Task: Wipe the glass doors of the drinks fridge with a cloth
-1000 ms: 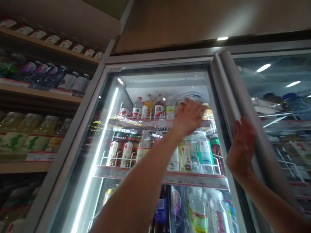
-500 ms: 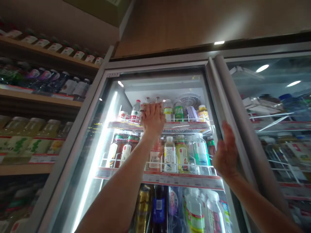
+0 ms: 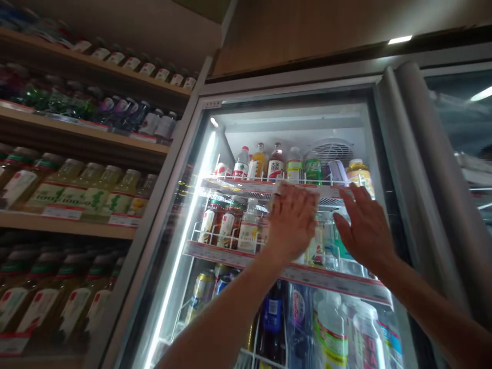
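Observation:
My left hand (image 3: 291,223) presses a beige cloth (image 3: 294,188) against the glass front of the drinks fridge door (image 3: 288,94), about level with the top shelf's front edge. The cloth's rim shows past the fingertips; most of it is hidden under the hand, and both are slightly blurred. To the right, my right hand (image 3: 367,225) is raised with fingers spread and nothing in it, close to the glass. I cannot tell whether it touches. Behind the door, a juice bottle (image 3: 258,163) and other bottles stand on the top shelf.
On the left, wooden shelves (image 3: 149,145) hold rows of bottles. A thick grey vertical handle (image 3: 403,118) runs along the door's right side, beside a second glass-fronted fridge. Wood panelling (image 3: 307,36) rises above. More bottles and cans fill the lower fridge shelves.
My left hand has slid down and to the right over the glass with the cloth. My right hand has moved from beside the door's handle edge to in front of the glass. The view has shifted left.

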Tool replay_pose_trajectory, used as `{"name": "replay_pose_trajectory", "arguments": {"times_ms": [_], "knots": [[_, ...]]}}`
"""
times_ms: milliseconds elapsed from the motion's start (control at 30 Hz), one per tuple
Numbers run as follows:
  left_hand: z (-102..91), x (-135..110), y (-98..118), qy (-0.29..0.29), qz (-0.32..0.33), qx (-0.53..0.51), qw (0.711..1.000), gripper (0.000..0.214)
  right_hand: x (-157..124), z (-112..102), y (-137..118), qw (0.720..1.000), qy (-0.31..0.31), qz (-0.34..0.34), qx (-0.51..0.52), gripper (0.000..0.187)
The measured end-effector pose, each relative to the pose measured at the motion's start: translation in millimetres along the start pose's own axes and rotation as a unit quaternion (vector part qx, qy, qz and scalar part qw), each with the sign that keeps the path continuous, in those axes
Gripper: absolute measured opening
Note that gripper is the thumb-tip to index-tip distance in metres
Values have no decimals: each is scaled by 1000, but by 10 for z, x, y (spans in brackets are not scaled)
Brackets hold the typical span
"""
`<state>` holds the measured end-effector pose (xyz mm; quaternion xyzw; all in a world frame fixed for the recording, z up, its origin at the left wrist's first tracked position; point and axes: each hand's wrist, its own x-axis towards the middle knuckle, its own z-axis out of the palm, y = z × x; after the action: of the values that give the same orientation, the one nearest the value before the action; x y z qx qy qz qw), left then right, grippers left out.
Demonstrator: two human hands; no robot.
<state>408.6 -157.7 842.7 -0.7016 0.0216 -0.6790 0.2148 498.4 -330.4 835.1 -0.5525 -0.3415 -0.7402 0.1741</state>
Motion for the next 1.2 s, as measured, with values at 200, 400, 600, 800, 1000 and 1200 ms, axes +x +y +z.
{"name": "replay_pose_trajectory", "arguments": {"times_ms": [200,400,600,800,1000,1200], "knots": [[-70,-275,-520,35,-155,34,987,49,37,82,-307,997,-43,-10,-58,46],[-44,-490,-102,15,20,-18,1000,50,14,70,-266,997,-42,19,-70,50],[-184,-623,-955,72,-203,35,976,49,20,52,-300,993,-59,28,-98,48],[-126,-686,-459,3,14,-27,1000,50,-19,73,-269,995,-32,26,-86,46],[-204,-781,-1124,77,-186,27,979,49,-17,92,-269,993,-34,28,-113,44],[-182,-807,-797,11,-2,-10,1000,49,-35,79,-263,995,-23,43,-85,45]]}}
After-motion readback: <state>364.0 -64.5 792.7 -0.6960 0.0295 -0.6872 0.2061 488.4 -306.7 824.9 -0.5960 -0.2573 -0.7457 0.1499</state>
